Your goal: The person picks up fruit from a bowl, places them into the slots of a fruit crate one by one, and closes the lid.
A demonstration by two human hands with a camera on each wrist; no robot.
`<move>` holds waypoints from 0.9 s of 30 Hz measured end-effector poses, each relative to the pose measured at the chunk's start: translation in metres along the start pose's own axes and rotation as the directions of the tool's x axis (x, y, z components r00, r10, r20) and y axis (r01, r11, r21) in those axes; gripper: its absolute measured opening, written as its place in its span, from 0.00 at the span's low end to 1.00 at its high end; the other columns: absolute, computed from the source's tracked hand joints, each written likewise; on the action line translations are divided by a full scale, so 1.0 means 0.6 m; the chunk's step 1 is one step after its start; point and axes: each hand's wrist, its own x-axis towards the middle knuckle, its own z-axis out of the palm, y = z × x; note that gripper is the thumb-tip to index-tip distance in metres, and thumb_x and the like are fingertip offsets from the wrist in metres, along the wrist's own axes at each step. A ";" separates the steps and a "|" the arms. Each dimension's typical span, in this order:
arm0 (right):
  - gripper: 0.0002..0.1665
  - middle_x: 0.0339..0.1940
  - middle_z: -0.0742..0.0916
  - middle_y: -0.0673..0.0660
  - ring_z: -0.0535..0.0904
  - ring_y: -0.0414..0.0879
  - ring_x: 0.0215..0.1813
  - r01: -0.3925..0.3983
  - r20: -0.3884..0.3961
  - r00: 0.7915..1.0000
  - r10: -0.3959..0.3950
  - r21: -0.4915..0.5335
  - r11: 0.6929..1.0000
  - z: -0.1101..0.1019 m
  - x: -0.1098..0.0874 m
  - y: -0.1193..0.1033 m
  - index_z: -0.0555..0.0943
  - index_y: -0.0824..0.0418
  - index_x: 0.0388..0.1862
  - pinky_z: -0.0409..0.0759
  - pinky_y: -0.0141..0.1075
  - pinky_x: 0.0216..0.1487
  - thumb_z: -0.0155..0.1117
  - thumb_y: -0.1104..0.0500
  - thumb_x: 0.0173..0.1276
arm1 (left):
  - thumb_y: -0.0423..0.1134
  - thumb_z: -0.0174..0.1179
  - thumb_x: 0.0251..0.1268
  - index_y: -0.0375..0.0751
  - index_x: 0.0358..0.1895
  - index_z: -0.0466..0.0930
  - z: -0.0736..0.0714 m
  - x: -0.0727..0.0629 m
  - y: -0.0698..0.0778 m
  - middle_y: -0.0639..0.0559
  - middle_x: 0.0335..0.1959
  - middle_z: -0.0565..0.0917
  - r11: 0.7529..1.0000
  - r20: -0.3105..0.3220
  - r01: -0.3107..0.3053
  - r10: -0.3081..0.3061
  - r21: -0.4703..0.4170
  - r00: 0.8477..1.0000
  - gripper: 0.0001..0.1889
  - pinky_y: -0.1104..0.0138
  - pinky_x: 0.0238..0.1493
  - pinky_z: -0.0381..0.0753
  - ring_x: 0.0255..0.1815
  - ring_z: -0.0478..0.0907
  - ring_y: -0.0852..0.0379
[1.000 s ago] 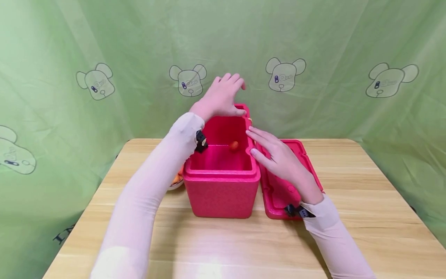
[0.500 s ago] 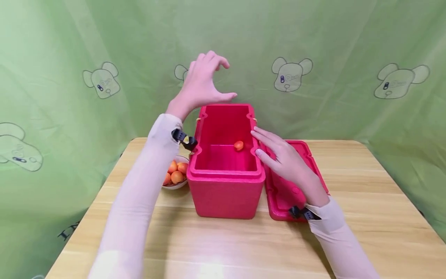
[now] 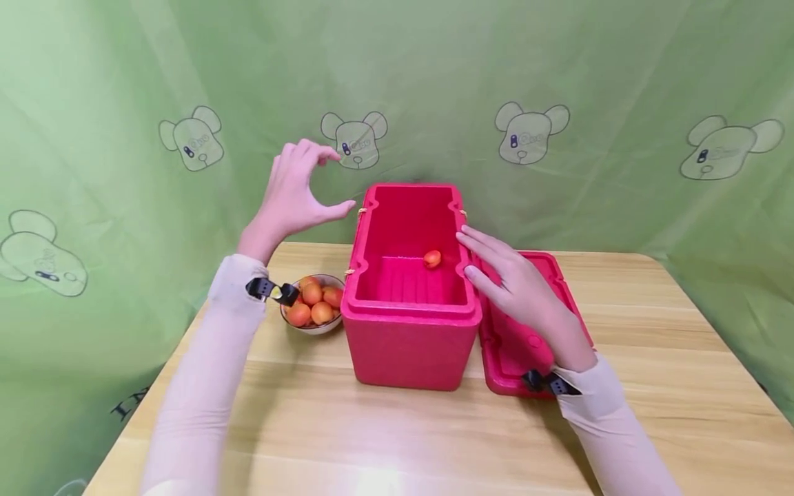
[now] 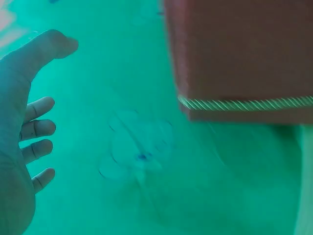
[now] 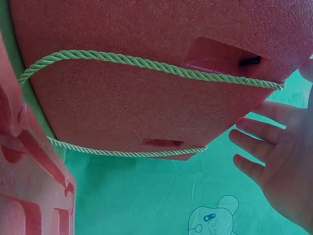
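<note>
Left hand [image 3: 291, 193] is wide open up there, thumb well off the fingers, round white bowl [image 3: 319, 331] of round orange fruits [image 3: 311, 293] below it. Right hand [image 3: 511, 282] just rests fingers on the rectangular red foam box [image 3: 409, 351], single orange fruit [image 3: 432, 259] inside, left of that hand.
</note>
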 end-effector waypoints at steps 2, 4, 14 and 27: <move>0.38 0.82 0.65 0.50 0.61 0.54 0.81 0.000 0.000 1.000 0.000 -0.001 1.000 -0.002 0.001 -0.001 0.63 0.45 0.81 0.70 0.63 0.70 0.60 0.49 0.74 | 0.58 0.76 0.46 0.46 0.59 0.77 0.001 -0.014 -0.015 0.48 0.49 0.77 1.000 0.027 0.015 -0.015 0.016 1.000 0.37 0.55 0.58 0.62 0.52 0.65 0.49; 0.38 0.83 0.65 0.50 0.61 0.54 0.81 -0.004 -0.001 1.000 0.004 -0.002 1.000 -0.002 0.001 0.000 0.62 0.45 0.81 0.70 0.63 0.69 0.60 0.49 0.74 | 0.57 0.76 0.46 0.45 0.59 0.78 0.004 -0.028 -0.031 0.48 0.51 0.77 0.999 0.063 0.027 -0.029 0.033 0.998 0.36 0.53 0.60 0.62 0.54 0.66 0.49; 0.37 0.82 0.65 0.50 0.61 0.54 0.81 0.000 0.003 1.000 0.000 0.008 1.000 0.006 -0.001 0.001 0.63 0.45 0.81 0.69 0.62 0.71 0.60 0.49 0.75 | 0.57 0.76 0.45 0.42 0.53 0.81 0.027 -0.106 -0.089 0.47 0.50 0.81 0.988 0.278 -0.089 0.051 0.127 0.959 0.33 0.50 0.54 0.68 0.51 0.70 0.47; 0.39 0.82 0.65 0.50 0.61 0.54 0.81 -0.002 0.008 1.000 0.002 -0.017 1.000 -0.003 0.001 0.002 0.62 0.44 0.81 0.71 0.63 0.69 0.61 0.49 0.74 | 0.56 0.72 0.44 0.43 0.50 0.81 0.047 -0.164 -0.097 0.52 0.45 0.80 0.970 0.482 -0.206 0.119 0.132 0.868 0.29 0.50 0.52 0.70 0.46 0.71 0.50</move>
